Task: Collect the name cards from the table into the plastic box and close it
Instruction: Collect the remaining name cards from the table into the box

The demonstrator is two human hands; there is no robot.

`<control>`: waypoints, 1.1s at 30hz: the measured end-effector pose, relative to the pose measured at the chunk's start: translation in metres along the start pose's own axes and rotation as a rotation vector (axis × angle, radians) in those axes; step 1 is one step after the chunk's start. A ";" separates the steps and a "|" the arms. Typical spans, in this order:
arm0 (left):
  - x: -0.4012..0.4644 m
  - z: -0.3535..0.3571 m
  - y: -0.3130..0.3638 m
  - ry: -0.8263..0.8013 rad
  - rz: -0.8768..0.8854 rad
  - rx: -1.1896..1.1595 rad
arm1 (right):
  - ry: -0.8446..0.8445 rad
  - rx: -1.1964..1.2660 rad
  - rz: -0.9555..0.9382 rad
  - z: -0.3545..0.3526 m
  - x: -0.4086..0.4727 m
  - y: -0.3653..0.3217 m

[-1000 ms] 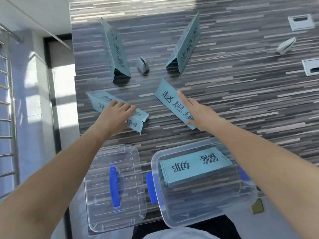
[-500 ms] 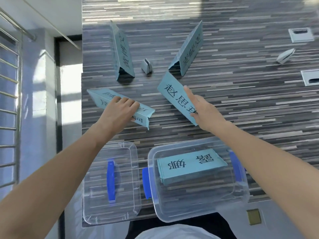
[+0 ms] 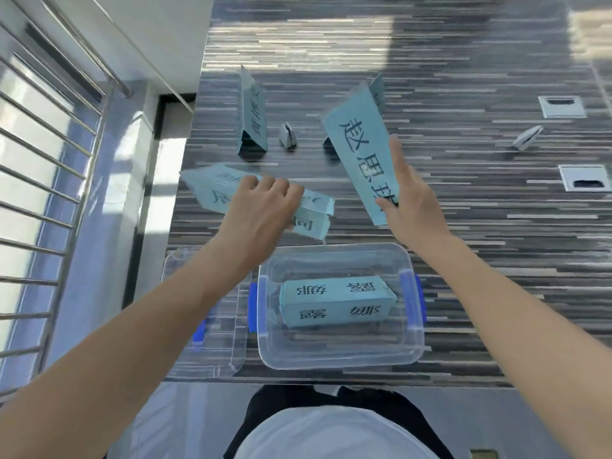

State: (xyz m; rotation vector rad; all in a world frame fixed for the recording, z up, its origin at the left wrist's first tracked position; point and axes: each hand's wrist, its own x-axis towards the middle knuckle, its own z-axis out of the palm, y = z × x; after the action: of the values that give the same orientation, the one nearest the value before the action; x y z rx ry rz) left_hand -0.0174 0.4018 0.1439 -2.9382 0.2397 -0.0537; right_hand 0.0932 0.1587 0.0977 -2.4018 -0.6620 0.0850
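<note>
Gripping a folded blue name card (image 3: 361,154) with my right hand (image 3: 410,207), I have it tilted up off the striped surface (image 3: 480,226), just right of the frame's centre; my thumb presses its printed face near the lower end while my fingers lie behind it. My left hand (image 3: 261,213) is closed over the top of another name card (image 3: 215,190), a tent-shaped one lying on its side left of centre, its far end pointing toward the left edge of the surface. Whether that card is lifted clear of the surface I cannot tell.

Below both hands, in the lower middle of the frame, sits the open plastic box (image 3: 337,356), clear with blue side latches. One folded card (image 3: 334,301) already lies inside it. The clear lid (image 3: 205,326) rests flat just beside the box on its left, partly hidden under my left forearm.

In the upper middle, a standing card (image 3: 253,117) is upright on the surface, and the tip of one more card (image 3: 377,91) shows behind the one in my right hand. A small white clip-like stand (image 3: 287,135) sits between them, and a similar one (image 3: 527,138) lies toward the right edge, between two metal cable ports.
</note>
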 end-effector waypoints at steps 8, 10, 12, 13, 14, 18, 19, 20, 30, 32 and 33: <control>-0.046 -0.031 0.105 -0.004 -0.082 -0.114 | 0.180 0.097 0.012 -0.029 -0.057 0.003; -0.052 -0.028 0.127 -0.038 -0.092 -0.122 | 0.211 0.125 0.031 -0.034 -0.068 0.004; -0.058 -0.022 0.146 -0.073 -0.120 -0.132 | 0.225 0.143 0.034 -0.037 -0.078 0.006; -0.059 -0.019 0.154 -0.097 -0.136 -0.133 | 0.233 0.144 0.035 -0.038 -0.082 0.007; -0.061 -0.014 0.162 -0.125 -0.150 -0.126 | 0.237 0.146 0.038 -0.039 -0.087 0.007; -0.064 0.003 0.182 -0.206 -0.142 -0.073 | 0.248 0.154 0.044 -0.041 -0.103 0.008; -0.064 0.006 0.186 -0.214 -0.131 -0.065 | 0.244 0.161 0.052 -0.040 -0.107 0.009; -0.063 0.008 0.189 -0.217 -0.123 -0.054 | 0.242 0.170 0.061 -0.039 -0.110 0.009; -0.055 0.042 0.198 -0.235 -0.137 -0.108 | 0.238 0.193 0.140 -0.029 -0.127 0.017; -0.055 0.053 0.198 -0.268 -0.151 -0.123 | 0.237 0.202 0.149 -0.027 -0.128 0.019; -0.056 0.058 0.199 -0.284 -0.154 -0.130 | 0.237 0.206 0.151 -0.027 -0.128 0.019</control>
State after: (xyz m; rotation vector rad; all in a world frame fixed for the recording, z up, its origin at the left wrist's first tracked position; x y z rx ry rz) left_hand -0.1004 0.2296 0.0477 -3.0377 -0.0264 0.3675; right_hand -0.0040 0.0690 0.0948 -2.2145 -0.3448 -0.0649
